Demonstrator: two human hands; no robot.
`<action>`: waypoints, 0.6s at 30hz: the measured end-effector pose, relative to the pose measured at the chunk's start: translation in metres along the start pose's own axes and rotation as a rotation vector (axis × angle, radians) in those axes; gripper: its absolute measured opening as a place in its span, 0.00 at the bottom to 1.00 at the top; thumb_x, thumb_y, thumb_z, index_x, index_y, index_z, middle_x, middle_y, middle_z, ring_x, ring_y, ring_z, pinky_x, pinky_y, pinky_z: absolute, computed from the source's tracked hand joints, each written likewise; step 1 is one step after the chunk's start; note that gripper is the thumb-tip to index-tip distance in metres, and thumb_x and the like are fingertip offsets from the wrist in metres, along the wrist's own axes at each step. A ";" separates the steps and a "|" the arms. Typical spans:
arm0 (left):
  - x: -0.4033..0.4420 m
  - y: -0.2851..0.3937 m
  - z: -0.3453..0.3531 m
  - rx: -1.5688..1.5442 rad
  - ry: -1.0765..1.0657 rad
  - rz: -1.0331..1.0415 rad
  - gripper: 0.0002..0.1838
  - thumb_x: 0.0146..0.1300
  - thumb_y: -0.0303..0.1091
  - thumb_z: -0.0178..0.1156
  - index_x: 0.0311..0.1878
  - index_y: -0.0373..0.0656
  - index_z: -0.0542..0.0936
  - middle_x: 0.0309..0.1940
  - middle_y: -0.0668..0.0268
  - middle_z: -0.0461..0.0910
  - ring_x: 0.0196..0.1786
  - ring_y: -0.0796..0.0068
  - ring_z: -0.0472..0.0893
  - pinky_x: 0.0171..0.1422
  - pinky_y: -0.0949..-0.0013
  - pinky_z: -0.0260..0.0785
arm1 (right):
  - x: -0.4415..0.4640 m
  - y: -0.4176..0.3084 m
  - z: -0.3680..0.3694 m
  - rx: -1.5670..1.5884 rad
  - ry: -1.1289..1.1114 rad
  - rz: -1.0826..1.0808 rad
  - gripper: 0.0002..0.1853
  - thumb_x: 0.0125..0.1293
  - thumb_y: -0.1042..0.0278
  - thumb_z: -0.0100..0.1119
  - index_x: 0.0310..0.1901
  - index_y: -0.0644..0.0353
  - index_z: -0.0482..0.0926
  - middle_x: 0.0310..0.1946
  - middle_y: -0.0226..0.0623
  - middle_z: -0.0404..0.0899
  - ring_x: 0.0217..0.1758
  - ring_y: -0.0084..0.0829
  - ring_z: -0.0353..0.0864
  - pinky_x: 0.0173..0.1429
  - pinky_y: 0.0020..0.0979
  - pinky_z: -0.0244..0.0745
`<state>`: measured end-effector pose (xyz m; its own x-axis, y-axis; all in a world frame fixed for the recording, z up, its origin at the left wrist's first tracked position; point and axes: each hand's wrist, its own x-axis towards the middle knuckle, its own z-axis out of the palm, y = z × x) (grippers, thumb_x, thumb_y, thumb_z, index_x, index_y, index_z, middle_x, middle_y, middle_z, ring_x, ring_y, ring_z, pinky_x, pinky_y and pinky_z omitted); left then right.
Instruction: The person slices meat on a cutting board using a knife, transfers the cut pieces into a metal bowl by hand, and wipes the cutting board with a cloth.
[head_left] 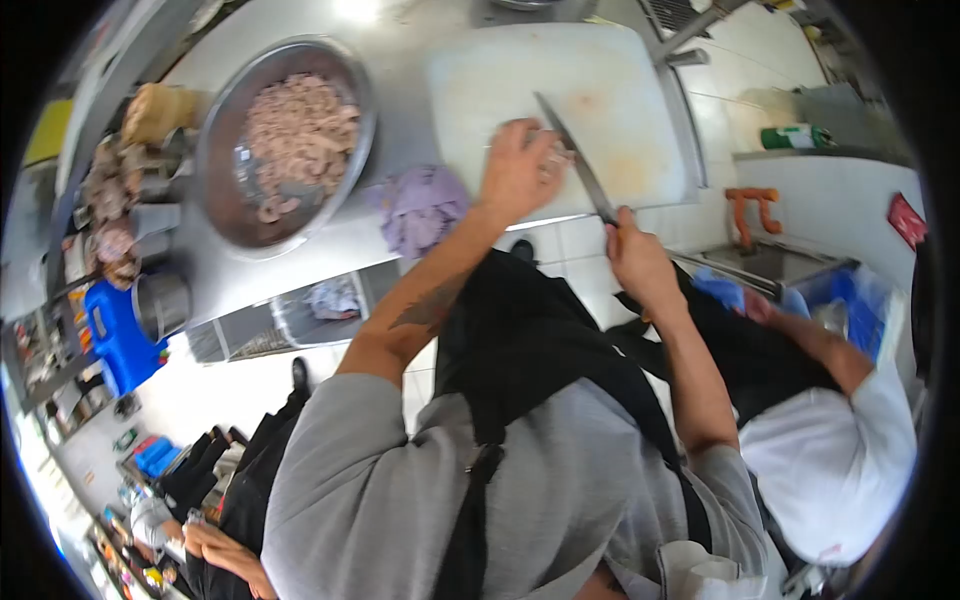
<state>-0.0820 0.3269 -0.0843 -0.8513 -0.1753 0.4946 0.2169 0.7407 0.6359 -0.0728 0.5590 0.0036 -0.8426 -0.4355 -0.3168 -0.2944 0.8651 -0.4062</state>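
Well, the biggest thing in front of you is the shiny metal table [402, 100]. To your right stands another person in a white shirt [835, 455] and a black apron. One of their hands [760, 308] shows by a blurry blue thing.

On your table, the big white cutting board [635, 95] lies flat, a bit to the right. It has some faint brown and yellow stains. Left of it, well apart, is the big metal bowl [222, 185]. A heap of pale pink pieces [300, 125] that look like cut meat sits inside. The heap lies mostly toward the far side, with a few pieces nearer to you.

A blue jug [118, 340] is low on your left, just beside a metal pot [163, 305]. The crumpled purple cloth [425, 210] lies between the bowl and the board, near your edge of the table.

Your long knife [582, 158] slants over the board, with its tip pointing away from you. Your right hand [640, 262] is wrapped snugly around its handle. Your left hand [522, 172] is over the board, just left of the blade, with its fingers curled. Tiny pale bits [558, 155] show at those fingers, but it is too blurry to tell if you are gripping them.
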 end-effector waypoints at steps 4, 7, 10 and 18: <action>-0.001 -0.003 0.002 -0.041 -0.060 -0.027 0.19 0.51 0.32 0.73 0.48 0.44 0.84 0.51 0.56 0.77 0.55 0.51 0.77 0.61 0.49 0.74 | -0.018 -0.026 -0.044 -0.140 -0.026 -0.050 0.11 0.79 0.65 0.50 0.50 0.65 0.69 0.25 0.61 0.82 0.32 0.64 0.84 0.38 0.62 0.78; 0.004 -0.004 0.002 -0.070 0.036 -0.041 0.14 0.52 0.28 0.70 0.44 0.42 0.84 0.46 0.59 0.80 0.52 0.53 0.79 0.55 0.56 0.78 | -0.037 -0.032 -0.069 -0.195 -0.113 -0.054 0.10 0.79 0.66 0.50 0.50 0.64 0.68 0.24 0.61 0.82 0.31 0.65 0.84 0.38 0.62 0.78; 0.002 -0.012 0.007 -0.084 -0.010 -0.006 0.12 0.53 0.27 0.69 0.42 0.41 0.84 0.43 0.59 0.82 0.50 0.54 0.80 0.56 0.56 0.78 | -0.042 -0.033 -0.077 -0.193 -0.215 -0.008 0.09 0.79 0.66 0.50 0.50 0.64 0.67 0.25 0.62 0.82 0.31 0.66 0.83 0.38 0.63 0.76; 0.000 -0.016 0.008 -0.039 -0.084 0.008 0.13 0.51 0.26 0.70 0.42 0.40 0.85 0.44 0.59 0.83 0.51 0.54 0.81 0.56 0.57 0.78 | 0.092 -0.030 0.029 0.054 -0.017 -0.126 0.13 0.78 0.64 0.48 0.55 0.65 0.69 0.33 0.66 0.83 0.40 0.70 0.83 0.47 0.66 0.75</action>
<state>-0.0894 0.3199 -0.0990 -0.8862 -0.1130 0.4493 0.2409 0.7160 0.6552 -0.1284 0.4863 -0.0381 -0.7926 -0.5441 -0.2751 -0.3719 0.7891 -0.4890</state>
